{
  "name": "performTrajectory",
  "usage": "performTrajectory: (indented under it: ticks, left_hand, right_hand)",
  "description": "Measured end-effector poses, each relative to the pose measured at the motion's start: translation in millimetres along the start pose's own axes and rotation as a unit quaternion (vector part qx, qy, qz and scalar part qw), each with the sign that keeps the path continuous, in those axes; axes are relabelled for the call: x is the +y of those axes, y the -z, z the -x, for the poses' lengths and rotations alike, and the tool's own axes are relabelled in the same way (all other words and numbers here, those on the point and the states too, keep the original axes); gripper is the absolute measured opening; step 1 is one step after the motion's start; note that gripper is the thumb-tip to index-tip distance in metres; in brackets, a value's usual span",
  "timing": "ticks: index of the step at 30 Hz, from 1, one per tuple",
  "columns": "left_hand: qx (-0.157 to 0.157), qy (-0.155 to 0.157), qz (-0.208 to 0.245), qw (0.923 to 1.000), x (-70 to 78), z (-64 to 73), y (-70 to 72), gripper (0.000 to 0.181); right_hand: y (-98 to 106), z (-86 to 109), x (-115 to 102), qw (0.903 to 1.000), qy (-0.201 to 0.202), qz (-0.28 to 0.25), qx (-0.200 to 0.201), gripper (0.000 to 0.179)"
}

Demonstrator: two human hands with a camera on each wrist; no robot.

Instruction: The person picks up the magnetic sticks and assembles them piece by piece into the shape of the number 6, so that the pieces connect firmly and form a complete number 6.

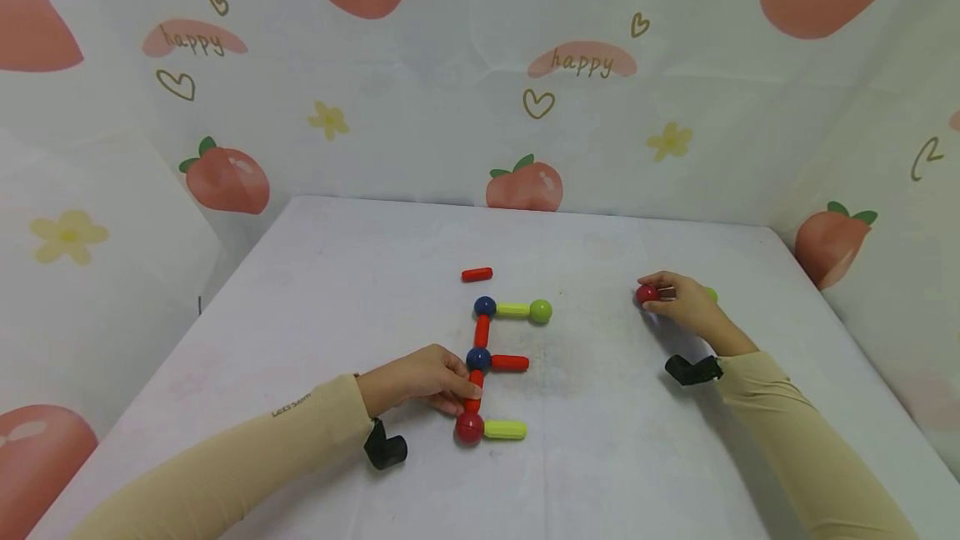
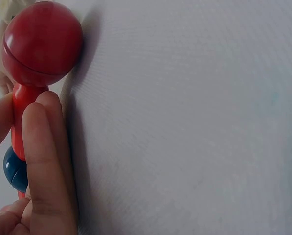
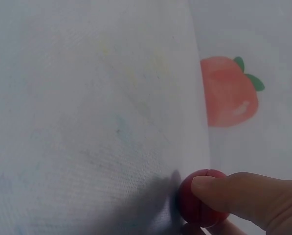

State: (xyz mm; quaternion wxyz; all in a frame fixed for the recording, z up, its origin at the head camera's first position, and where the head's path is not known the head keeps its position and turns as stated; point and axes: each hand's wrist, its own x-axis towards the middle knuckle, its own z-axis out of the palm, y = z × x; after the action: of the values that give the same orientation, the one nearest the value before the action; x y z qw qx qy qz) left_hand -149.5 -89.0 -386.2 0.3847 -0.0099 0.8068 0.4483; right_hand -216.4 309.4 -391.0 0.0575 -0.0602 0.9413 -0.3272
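My left hand (image 1: 431, 377) pinches the lower red rod (image 1: 473, 397) of an E-shaped figure made of balls and rods. That rod joins a larger red ball (image 2: 43, 41) at the near end to a blue ball (image 1: 478, 359) in the middle. Another red rod (image 1: 482, 332) leads up to a second blue ball (image 1: 485, 307). Rightward arms are a yellow-green rod (image 1: 513, 310) tipped with a green ball (image 1: 541, 311), a red rod (image 1: 510, 363), and a yellow-green rod (image 1: 506, 430). Farther right, my right hand (image 1: 682, 302) holds a red ball (image 3: 202, 198) between thumb and fingers.
A loose red rod (image 1: 477, 275) lies beyond the figure. Partly hidden behind the right hand is a green ball (image 1: 711, 295). A white cloth covers the table (image 1: 360, 257), with a fruit-printed curtain (image 1: 435, 107) behind. Black camera mounts (image 1: 386, 447) sit at both wrists.
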Motion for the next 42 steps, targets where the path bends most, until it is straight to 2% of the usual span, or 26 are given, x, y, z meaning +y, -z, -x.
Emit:
performTrajectory:
  ticks: [6, 11, 25, 32, 42]
  left_hand:
    - [0.001, 0.0, -0.001, 1.0, -0.1, -0.4, -0.1, 0.014]
    - [0.002, 0.0, 0.0, 1.0, -0.2, -0.7, -0.3, 0.014]
    - [0.004, -0.003, -0.005, 1.0, 0.4, 0.7, 0.1, 0.015]
    - [0.001, -0.004, -0.002, 1.0, 0.8, 1.4, 0.1, 0.015]
    - [0.003, 0.001, 0.0, 1.0, 0.2, -0.2, 0.0, 0.015]
  right_hand:
    - [0.5, -0.4, -1.0, 1.0, -0.002, 0.001, -0.005, 0.045]
    - [0.3, -0.2, -6.2, 0.9997, -0.007, -0.018, -0.016, 0.047]
    - [-3.5, 8.3, -42.8, 0.9988, 0.021, -0.04, -0.017, 0.047]
    - [-11.5, 10.8, -54.9, 0.9985, 0.012, -0.048, -0.025, 0.046]
    - [-22.2, 19.7, -70.7, 0.9975, 0.039, -0.054, -0.022, 0.043]
